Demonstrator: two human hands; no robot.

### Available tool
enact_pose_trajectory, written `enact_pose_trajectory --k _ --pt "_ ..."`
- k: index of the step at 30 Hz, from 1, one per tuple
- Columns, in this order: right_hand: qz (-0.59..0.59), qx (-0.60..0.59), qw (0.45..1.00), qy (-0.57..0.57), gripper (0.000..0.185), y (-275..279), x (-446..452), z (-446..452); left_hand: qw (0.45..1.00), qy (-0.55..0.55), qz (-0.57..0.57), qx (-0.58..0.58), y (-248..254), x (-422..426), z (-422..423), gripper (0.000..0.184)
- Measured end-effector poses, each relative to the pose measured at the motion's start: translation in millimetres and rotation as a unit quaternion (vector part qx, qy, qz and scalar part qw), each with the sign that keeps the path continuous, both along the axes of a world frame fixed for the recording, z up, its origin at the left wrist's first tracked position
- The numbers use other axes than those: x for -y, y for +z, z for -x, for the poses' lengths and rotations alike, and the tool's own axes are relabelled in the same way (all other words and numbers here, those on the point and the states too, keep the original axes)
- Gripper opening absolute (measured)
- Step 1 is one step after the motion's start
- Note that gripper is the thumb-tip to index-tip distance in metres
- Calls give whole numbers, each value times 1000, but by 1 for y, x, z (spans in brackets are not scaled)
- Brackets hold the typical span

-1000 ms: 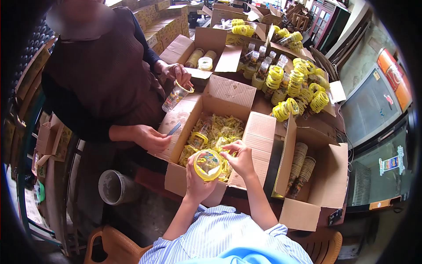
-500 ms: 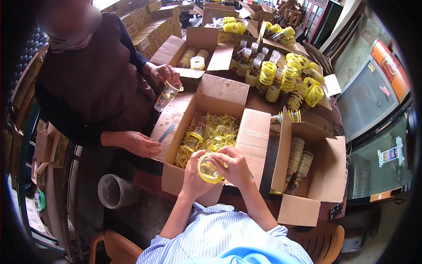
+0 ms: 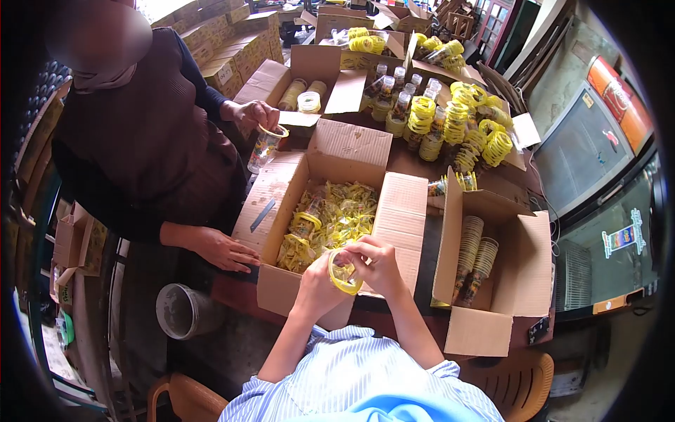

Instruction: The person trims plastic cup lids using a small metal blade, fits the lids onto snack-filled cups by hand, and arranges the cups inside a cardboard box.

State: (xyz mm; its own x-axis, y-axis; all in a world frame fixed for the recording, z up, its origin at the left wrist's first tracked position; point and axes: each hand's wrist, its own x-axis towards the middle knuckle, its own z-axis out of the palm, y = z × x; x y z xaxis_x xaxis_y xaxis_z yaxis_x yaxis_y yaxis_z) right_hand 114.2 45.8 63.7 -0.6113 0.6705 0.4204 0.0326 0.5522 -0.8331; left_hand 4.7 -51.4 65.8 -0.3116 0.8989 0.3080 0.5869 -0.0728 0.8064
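In front of my chest I hold a clear plastic cup with a yellow rim (image 3: 346, 287), its mouth tilted up toward me. My left hand (image 3: 318, 285) is wrapped round the cup's side. Closed fingers of my right hand (image 3: 380, 266) pinch at the rim's right side; their tips partly hide the opening. Just beyond both hands, an open cardboard box (image 3: 280, 299) holds a heap of small clear-and-yellow packets (image 3: 344, 207). A cup (image 3: 307, 224) lies among the packets at the left.
Across to the left, a co-worker's hand (image 3: 261, 116) holds a printed cup (image 3: 264, 151); their other hand (image 3: 225, 247) rests by the box. A dark flat strip (image 3: 263, 216) lies on a flap. Stacked cups (image 3: 480, 264) fill part of the right box (image 3: 480, 334). Yellow-rimmed cups (image 3: 422, 116) stand behind.
My hands and the cup have shifted slightly right, and the cup has turned. The co-worker's lower hand has moved down beside the box. The whole view has shifted a little.
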Motion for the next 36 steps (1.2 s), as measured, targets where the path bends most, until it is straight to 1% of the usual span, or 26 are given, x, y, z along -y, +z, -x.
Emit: enact_pose_trajectory --k 2,3,5,8,9,15,20,23,25,28,29,31,32,33,36 --pt "45 -16 999 -24 6 0 -1 0 1000 10 -9 -3 1 -2 -3 36" --pt "68 -24 997 -35 6 0 -1 1 1000 11 -9 -8 -1 -2 -4 40" --pt "65 -41 996 -50 4 -6 -3 3 1000 12 -11 -18 -8 -4 -4 47" --pt "93 -48 991 -83 4 -5 0 7 999 25 -26 -38 -12 -4 -3 40" --pt "107 -48 989 -94 4 -4 2 10 998 29 -29 -44 -13 -5 -3 41" --pt "132 -61 982 -123 6 -7 5 20 996 56 -42 -56 -12 -2 -2 43" --pt "114 -77 981 -139 8 -9 7 29 993 81 -47 -68 -18 1 -2 42" --pt "122 -76 980 -141 10 -2 10 31 992 89 -68 -64 -21 3 -2 43" --pt "128 -59 982 -128 12 -1 11 28 994 83 -69 -5 -20 6 -4 44" --pt "52 -11 998 -39 16 1 -1 18 995 45 -40 77 -8 12 -3 44" --pt "79 38 996 -5 24 8 0 13 994 26 -30 101 0 12 0 44" --pt "-29 98 995 21 29 14 4 6 997 -37 -12 70 17 15 6 43" --pt "-83 128 988 33 31 17 7 3 996 -68 -3 54 21 18 10 42" --pt "-120 163 979 23 36 23 13 0 994 -104 -5 27 19 21 15 42" --pt "-193 174 965 28 35 21 23 -5 985 -151 81 11 27 31 24 42"
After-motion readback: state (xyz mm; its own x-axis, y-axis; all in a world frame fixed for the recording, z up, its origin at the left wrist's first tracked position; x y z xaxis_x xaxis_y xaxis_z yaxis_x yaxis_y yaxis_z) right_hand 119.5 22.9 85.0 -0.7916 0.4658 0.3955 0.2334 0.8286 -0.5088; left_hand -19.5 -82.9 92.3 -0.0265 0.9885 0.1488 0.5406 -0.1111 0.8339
